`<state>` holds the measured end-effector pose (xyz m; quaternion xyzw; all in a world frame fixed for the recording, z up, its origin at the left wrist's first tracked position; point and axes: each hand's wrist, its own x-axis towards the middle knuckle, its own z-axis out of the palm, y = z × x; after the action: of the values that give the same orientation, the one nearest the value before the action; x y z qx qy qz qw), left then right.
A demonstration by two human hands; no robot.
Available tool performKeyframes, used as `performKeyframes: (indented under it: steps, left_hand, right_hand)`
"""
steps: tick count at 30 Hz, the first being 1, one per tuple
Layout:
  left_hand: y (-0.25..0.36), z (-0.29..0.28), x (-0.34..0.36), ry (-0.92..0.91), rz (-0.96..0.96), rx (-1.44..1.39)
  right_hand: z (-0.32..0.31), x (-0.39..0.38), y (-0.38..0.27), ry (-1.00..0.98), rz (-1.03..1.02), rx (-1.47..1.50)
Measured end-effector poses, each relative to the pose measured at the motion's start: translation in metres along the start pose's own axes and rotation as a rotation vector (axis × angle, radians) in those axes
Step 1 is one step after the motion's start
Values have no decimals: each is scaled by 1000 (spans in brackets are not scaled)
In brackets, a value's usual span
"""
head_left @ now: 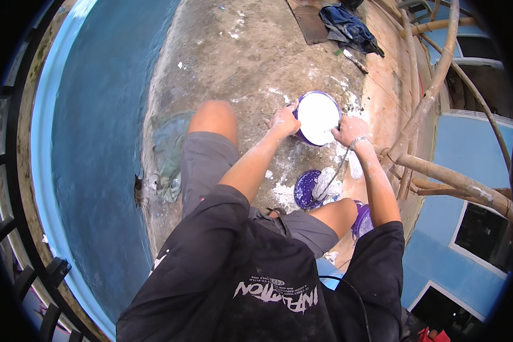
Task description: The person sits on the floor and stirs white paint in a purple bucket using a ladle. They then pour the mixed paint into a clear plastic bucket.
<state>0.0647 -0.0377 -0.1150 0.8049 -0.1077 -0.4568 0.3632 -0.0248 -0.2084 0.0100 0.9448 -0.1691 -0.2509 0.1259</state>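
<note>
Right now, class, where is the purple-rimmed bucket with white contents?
In the head view, the purple-rimmed bucket is in the upper half, right of centre, between the person's left hand and right hand, both at its rim.

"How is the left arm being held?"
"The left forearm (253, 162) is stretched forward and slanted to the right. In the left grip (286, 122) the fingers are bent, with one digit stuck out to the left."
"And the right?"
"The right forearm (380, 182) is angled forward and inward; in the right grip (350, 131) the fingers are folded in. White smears are seen on both."
"The legs?"
"The left knee (213, 115) is pushed forward, the right knee (346, 210) splayed outward."
</note>
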Motion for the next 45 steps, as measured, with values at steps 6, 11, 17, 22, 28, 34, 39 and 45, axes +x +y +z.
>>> performKeyframes:
  steps: [6,11,17,22,28,34,39,45]
  left_hand:
    - [2,0,-1,12,11,8]
    - [0,0,-2,8,36,-21]
    - [3,-1,-7,25,28,-1]
    - [4,-1,-7,16,-1,-10]
    - [4,-2,-5,7,-12,-23]
    - [0,4,3,-2,-10,-29]
    - [-7,7,10,17,70,-64]
    - [-5,5,-1,54,34,-60]
  right_hand:
    - [1,22,-8,126,1,27]
    - [-5,6,-17,128,-49,159]
    - [1,-9,-2,27,-28,51]
    - [5,15,4,120,77,63]
    - [6,40,-11,139,71,210]
    - [13,17,-28,116,-6,365]
    - [19,-10,-10,55,-13,268]
    - [32,-12,18,-3,19,136]
